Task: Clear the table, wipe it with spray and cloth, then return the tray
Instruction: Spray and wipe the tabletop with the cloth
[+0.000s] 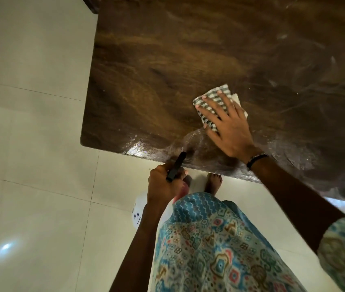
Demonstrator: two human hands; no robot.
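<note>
Patterned dress (209, 239) nearest; left hand (165, 184) grips spray bottle (175, 168), right hand (226, 125) flat on cloth (211, 98).

Dim, warm indoor light. A soft white glare spot sits on the floor tiles (5, 247) near left, and a bright sheen on the wet table (138, 151) at its near edge. Wide-angle bending curves the edges; the near patterned clothing (209, 249) is slightly blurred.
</note>
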